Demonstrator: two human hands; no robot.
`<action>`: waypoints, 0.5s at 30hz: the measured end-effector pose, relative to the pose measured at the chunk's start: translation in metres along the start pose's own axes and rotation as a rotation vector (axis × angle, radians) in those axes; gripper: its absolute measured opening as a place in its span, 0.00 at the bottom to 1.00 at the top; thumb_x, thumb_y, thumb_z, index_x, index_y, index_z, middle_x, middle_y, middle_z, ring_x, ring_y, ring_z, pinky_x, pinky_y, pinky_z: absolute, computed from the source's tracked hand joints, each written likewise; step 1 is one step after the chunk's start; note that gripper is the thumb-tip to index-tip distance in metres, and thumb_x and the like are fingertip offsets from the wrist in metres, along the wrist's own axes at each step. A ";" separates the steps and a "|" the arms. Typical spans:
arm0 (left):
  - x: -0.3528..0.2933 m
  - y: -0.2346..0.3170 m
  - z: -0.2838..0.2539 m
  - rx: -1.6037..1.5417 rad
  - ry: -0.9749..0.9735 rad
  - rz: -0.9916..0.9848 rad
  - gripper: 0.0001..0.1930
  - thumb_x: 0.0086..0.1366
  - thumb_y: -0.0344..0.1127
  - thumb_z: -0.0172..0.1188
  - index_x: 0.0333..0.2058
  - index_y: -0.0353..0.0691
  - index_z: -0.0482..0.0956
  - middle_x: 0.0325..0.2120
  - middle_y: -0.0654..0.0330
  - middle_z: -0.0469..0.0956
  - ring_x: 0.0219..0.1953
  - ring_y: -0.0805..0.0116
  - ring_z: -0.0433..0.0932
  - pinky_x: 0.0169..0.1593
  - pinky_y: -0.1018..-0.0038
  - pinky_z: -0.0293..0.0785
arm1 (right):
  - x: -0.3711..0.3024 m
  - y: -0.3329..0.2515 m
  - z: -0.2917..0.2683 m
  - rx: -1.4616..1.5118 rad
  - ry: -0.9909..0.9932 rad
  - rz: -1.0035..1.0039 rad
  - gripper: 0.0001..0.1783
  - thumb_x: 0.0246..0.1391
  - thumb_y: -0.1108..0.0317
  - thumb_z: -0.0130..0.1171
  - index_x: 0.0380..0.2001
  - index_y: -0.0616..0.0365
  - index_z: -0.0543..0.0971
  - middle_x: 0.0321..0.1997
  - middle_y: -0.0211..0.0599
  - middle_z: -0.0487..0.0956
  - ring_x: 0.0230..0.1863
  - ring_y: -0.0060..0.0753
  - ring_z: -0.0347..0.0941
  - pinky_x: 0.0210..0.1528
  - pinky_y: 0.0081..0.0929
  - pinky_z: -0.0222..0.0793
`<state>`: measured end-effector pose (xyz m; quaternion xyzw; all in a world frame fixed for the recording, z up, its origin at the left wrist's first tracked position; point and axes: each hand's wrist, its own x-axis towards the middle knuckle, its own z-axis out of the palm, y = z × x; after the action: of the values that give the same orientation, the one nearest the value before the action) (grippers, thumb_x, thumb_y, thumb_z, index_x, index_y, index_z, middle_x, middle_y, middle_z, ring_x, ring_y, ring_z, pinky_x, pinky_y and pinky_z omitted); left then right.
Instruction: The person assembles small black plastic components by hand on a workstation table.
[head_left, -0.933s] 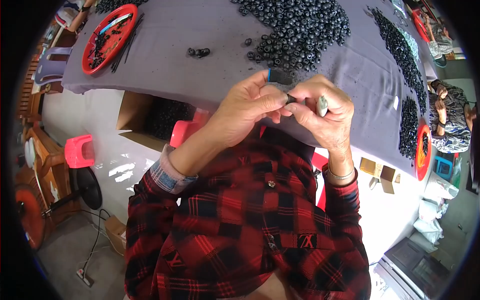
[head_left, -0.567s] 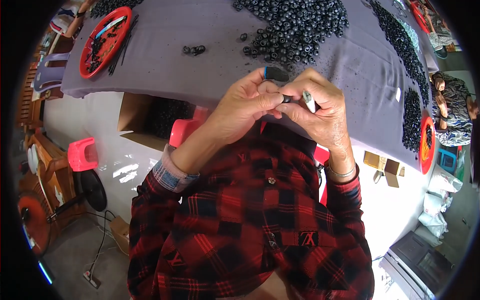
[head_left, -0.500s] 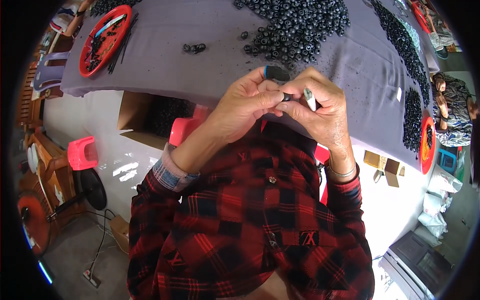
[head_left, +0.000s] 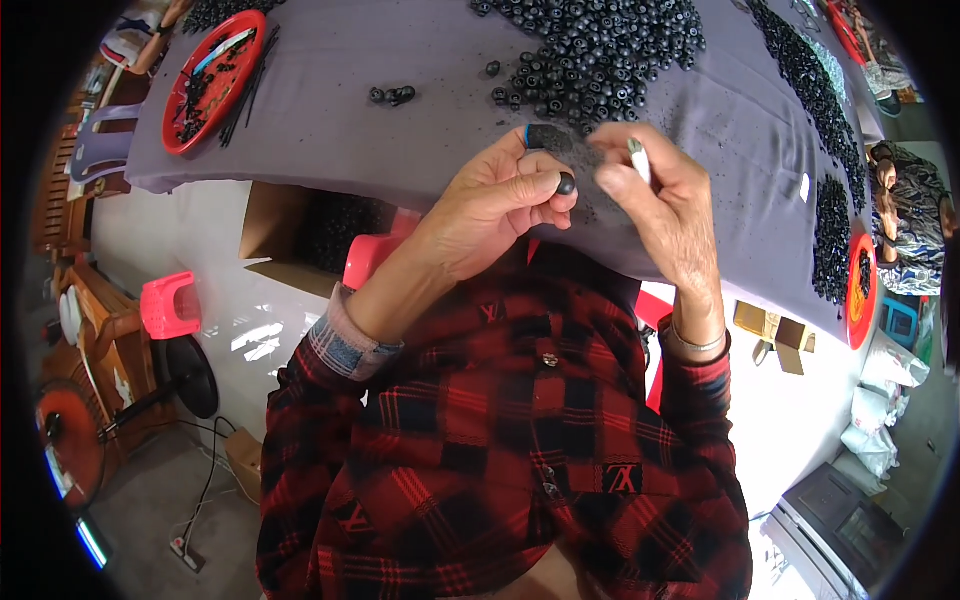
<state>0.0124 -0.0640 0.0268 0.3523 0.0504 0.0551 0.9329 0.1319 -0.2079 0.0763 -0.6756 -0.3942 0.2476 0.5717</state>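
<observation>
We have in front of us, across the far side, a table covered with a greyish-purple cloth (head_left: 330, 120), and below it spreads our red-and-black plaid shirt (head_left: 500, 430). A broad heap of round black pieces (head_left: 600, 60) lies on the cloth beyond our hands, its nearer edge thinning into scattered ones. Beneath the table's near edge, to our left, an open cardboard box (head_left: 268, 222) holds more dark things, too shadowed for us to tell apart. A red tray (head_left: 257, 75) sits on the cloth at the far left, with small black bits in it. Our left hand (head_left: 475, 215) and right hand (head_left: 675, 210) are raised near the table edge, apart from each other. The right hand is slightly blurred, its thumb and forefinger parted at the tips, while a slim white stick (head_left: 639, 160) sits upright in its grip. A black sleeve with a blue rim (head_left: 550, 138) covers our outstretched left forefinger. Smallest of all, a single round black piece (head_left: 567, 184) is pinched between our left thumb and the curled fingers below the forefinger.
</observation>
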 end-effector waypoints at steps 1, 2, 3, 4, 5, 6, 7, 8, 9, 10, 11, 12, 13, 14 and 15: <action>-0.001 0.001 0.000 0.020 0.007 0.014 0.15 0.65 0.32 0.58 0.47 0.40 0.66 0.31 0.66 0.74 0.34 0.75 0.75 0.40 0.75 0.75 | -0.001 -0.001 -0.005 -0.118 -0.010 -0.040 0.11 0.55 0.66 0.62 0.39 0.62 0.79 0.27 0.26 0.71 0.28 0.18 0.64 0.33 0.17 0.62; -0.001 0.002 0.000 0.025 0.008 0.019 0.15 0.65 0.32 0.58 0.47 0.40 0.66 0.31 0.66 0.74 0.34 0.75 0.75 0.40 0.75 0.75 | -0.002 -0.002 -0.010 -0.235 -0.019 -0.080 0.13 0.55 0.65 0.62 0.39 0.62 0.78 0.27 0.25 0.70 0.28 0.17 0.63 0.33 0.16 0.62; 0.000 0.001 0.000 0.008 0.009 0.041 0.14 0.65 0.31 0.57 0.47 0.40 0.65 0.31 0.65 0.74 0.33 0.75 0.75 0.40 0.75 0.74 | -0.005 -0.001 -0.013 -0.235 -0.074 -0.096 0.11 0.55 0.66 0.63 0.38 0.62 0.78 0.27 0.29 0.73 0.29 0.21 0.68 0.33 0.19 0.65; 0.000 0.001 0.000 -0.010 0.009 0.063 0.14 0.66 0.31 0.57 0.47 0.39 0.65 0.31 0.64 0.74 0.33 0.75 0.75 0.40 0.76 0.74 | -0.007 0.001 -0.009 -0.234 -0.074 -0.100 0.11 0.55 0.66 0.63 0.38 0.62 0.78 0.27 0.29 0.73 0.29 0.21 0.68 0.33 0.19 0.65; 0.000 0.001 0.000 -0.007 0.008 0.065 0.14 0.66 0.31 0.57 0.47 0.39 0.65 0.31 0.64 0.74 0.33 0.75 0.75 0.40 0.76 0.74 | -0.009 0.002 -0.003 -0.322 -0.074 -0.188 0.11 0.54 0.67 0.62 0.38 0.62 0.78 0.28 0.32 0.75 0.29 0.24 0.71 0.33 0.20 0.67; 0.000 0.002 -0.001 -0.032 -0.002 0.073 0.14 0.66 0.30 0.56 0.47 0.39 0.65 0.31 0.64 0.74 0.33 0.75 0.74 0.39 0.76 0.74 | -0.011 0.002 0.003 -0.410 -0.074 -0.273 0.10 0.54 0.68 0.62 0.37 0.62 0.78 0.29 0.35 0.77 0.29 0.27 0.73 0.33 0.22 0.69; -0.001 0.001 -0.002 -0.057 -0.012 0.082 0.13 0.66 0.30 0.55 0.47 0.38 0.64 0.31 0.63 0.74 0.33 0.75 0.74 0.39 0.76 0.74 | -0.011 -0.003 0.005 -0.527 -0.103 -0.238 0.10 0.54 0.67 0.63 0.36 0.62 0.78 0.31 0.38 0.79 0.29 0.32 0.78 0.33 0.25 0.72; 0.000 0.001 -0.003 -0.056 -0.013 0.081 0.13 0.66 0.30 0.55 0.47 0.38 0.64 0.31 0.63 0.74 0.33 0.75 0.74 0.39 0.76 0.74 | -0.010 -0.001 0.006 -0.527 -0.102 -0.238 0.10 0.54 0.67 0.63 0.36 0.62 0.78 0.31 0.38 0.79 0.29 0.32 0.78 0.33 0.25 0.72; 0.000 0.001 -0.005 -0.051 -0.018 0.085 0.13 0.66 0.30 0.55 0.47 0.38 0.64 0.31 0.63 0.74 0.32 0.75 0.74 0.38 0.76 0.74 | -0.008 0.002 0.006 -0.539 -0.108 -0.274 0.10 0.54 0.67 0.63 0.36 0.62 0.79 0.30 0.38 0.80 0.29 0.32 0.78 0.32 0.25 0.73; 0.001 0.000 -0.005 -0.046 -0.024 0.088 0.13 0.67 0.29 0.54 0.47 0.38 0.64 0.31 0.63 0.74 0.32 0.75 0.74 0.38 0.76 0.74 | -0.007 0.004 0.007 -0.551 -0.114 -0.309 0.10 0.53 0.67 0.64 0.36 0.61 0.79 0.30 0.37 0.81 0.28 0.32 0.78 0.31 0.25 0.73; 0.000 0.000 -0.005 -0.047 -0.024 0.088 0.13 0.67 0.29 0.54 0.47 0.38 0.64 0.31 0.63 0.74 0.32 0.75 0.74 0.38 0.76 0.74 | -0.008 0.004 0.007 -0.551 -0.114 -0.308 0.10 0.53 0.67 0.64 0.36 0.61 0.79 0.30 0.37 0.81 0.28 0.32 0.78 0.31 0.25 0.73; 0.000 0.001 -0.005 -0.057 -0.029 0.083 0.13 0.67 0.29 0.54 0.47 0.38 0.64 0.31 0.63 0.74 0.32 0.75 0.74 0.38 0.76 0.74 | -0.007 0.004 0.008 -0.548 -0.105 -0.306 0.11 0.52 0.67 0.64 0.36 0.61 0.79 0.30 0.37 0.81 0.28 0.31 0.79 0.30 0.24 0.73; 0.000 0.001 -0.005 -0.067 -0.034 0.078 0.13 0.67 0.29 0.54 0.47 0.38 0.64 0.31 0.63 0.74 0.31 0.75 0.74 0.38 0.76 0.74 | -0.007 0.004 0.008 -0.544 -0.096 -0.303 0.11 0.52 0.67 0.65 0.36 0.61 0.80 0.30 0.37 0.81 0.28 0.30 0.79 0.30 0.24 0.73; 0.000 0.000 -0.005 -0.068 -0.033 0.079 0.13 0.67 0.29 0.54 0.47 0.38 0.64 0.31 0.63 0.74 0.31 0.75 0.74 0.38 0.76 0.74 | -0.006 0.004 0.008 -0.544 -0.097 -0.303 0.11 0.52 0.67 0.65 0.36 0.61 0.80 0.30 0.37 0.81 0.28 0.30 0.79 0.30 0.24 0.73; 0.000 -0.001 -0.004 -0.074 -0.038 0.081 0.12 0.67 0.29 0.54 0.47 0.38 0.64 0.31 0.63 0.74 0.31 0.75 0.74 0.38 0.75 0.74 | -0.006 0.003 0.007 -0.545 -0.096 -0.300 0.11 0.52 0.67 0.65 0.36 0.61 0.80 0.30 0.37 0.81 0.28 0.30 0.79 0.30 0.24 0.73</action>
<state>0.0123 -0.0614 0.0231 0.3205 0.0163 0.0877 0.9430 0.1238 -0.2085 0.0713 -0.7258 -0.5678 0.0775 0.3805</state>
